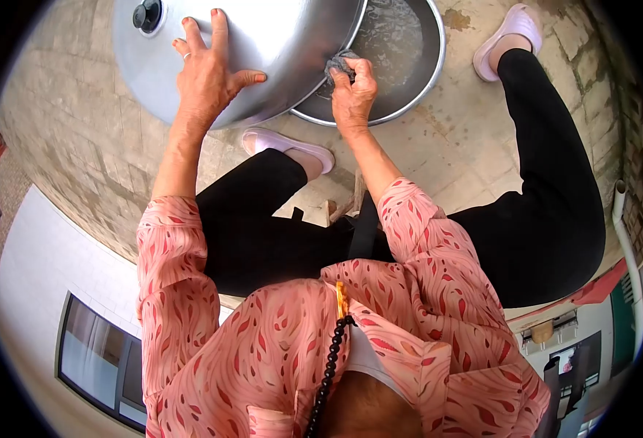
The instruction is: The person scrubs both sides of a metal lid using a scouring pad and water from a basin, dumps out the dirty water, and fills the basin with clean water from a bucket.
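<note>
A large silvery pot lid (285, 58) with a black knob (147, 14) is tilted over the left part of a metal basin (440, 55). Murky water (402, 44) shows inside the basin. My left hand (208, 69) lies on the lid's domed face with its fingers spread. Near the lid's right rim, my right hand (354, 91) is closed around a grey scouring pad (340, 66), which touches the rim. The lid hides the basin's left side.
Paving (438, 153) with damp stains lies around the basin. My feet in pale slippers (292, 144) are on either side of it. A wooden piece, perhaps a stool part (343, 210), shows between my legs. At the far right runs a white pipe (628, 248).
</note>
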`<act>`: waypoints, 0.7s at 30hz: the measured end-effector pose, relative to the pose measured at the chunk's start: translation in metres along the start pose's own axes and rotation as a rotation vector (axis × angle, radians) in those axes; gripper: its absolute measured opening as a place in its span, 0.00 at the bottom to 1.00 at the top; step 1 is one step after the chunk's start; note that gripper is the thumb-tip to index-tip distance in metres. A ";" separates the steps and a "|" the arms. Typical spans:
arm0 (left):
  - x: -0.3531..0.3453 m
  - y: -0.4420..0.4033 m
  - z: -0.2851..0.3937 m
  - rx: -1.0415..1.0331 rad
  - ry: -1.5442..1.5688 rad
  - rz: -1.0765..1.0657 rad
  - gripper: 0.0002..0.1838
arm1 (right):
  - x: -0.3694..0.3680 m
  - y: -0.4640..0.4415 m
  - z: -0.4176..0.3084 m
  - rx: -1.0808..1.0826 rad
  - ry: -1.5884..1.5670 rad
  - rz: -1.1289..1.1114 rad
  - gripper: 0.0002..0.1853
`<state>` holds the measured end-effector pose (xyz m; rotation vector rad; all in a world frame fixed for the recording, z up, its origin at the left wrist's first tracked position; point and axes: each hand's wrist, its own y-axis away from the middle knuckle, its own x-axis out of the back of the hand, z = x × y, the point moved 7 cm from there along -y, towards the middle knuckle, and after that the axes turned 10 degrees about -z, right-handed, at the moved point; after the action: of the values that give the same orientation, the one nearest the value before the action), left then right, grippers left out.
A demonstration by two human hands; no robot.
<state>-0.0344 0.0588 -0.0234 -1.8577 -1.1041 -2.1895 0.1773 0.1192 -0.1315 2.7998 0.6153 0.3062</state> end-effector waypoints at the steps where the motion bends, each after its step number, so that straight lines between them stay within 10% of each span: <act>1: 0.000 0.000 -0.001 -0.002 -0.004 0.002 0.67 | 0.003 -0.009 -0.008 -0.048 -0.035 -0.002 0.10; 7: 0.002 -0.001 0.001 0.011 -0.002 0.005 0.66 | -0.011 -0.026 -0.079 0.327 0.135 0.044 0.11; 21: 0.008 -0.003 0.006 0.078 0.074 -0.095 0.67 | -0.005 -0.088 -0.068 0.287 0.061 0.016 0.11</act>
<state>-0.0327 0.0678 -0.0173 -1.7130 -1.2684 -2.2101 0.1217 0.2075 -0.0938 3.0798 0.7011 0.3307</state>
